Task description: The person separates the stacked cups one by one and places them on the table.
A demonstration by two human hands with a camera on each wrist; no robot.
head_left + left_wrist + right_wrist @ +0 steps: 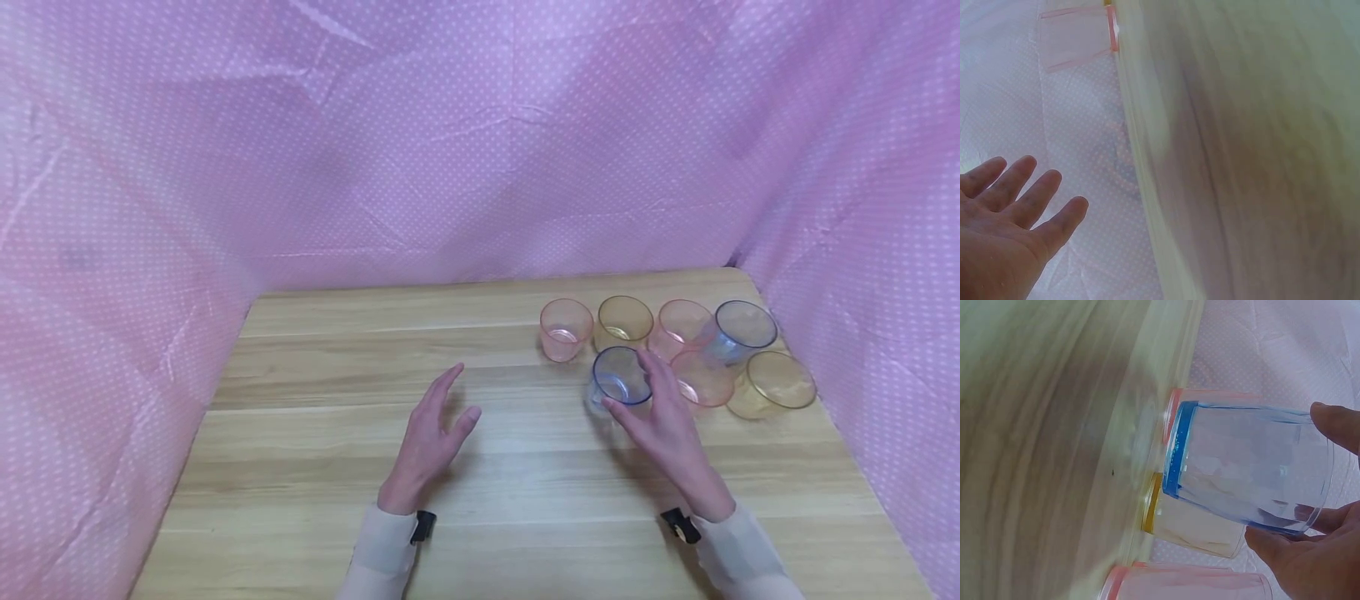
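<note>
A clear blue-tinted cup (617, 385) is gripped near its rim by my right hand (669, 429), thumb on the near side and fingers at the far right. In the right wrist view the blue cup (1247, 465) shows its thick blue base, and the fingers (1335, 428) lie along the rim end. My left hand (427, 442) holds nothing and hovers over the table's middle, fingers extended and thumb apart. The left wrist view shows that hand (1010, 225) with fingers spread. Right beside the gripped cup stands a pink cup (705, 382).
Behind it stand a pink cup (566, 329), a yellow cup (625, 321), another pink cup (681, 321) and a blue cup (745, 325). A second yellow cup (780, 382) is at the table's right edge. Pink dotted cloth (480, 167) surrounds the wooden table (315, 450).
</note>
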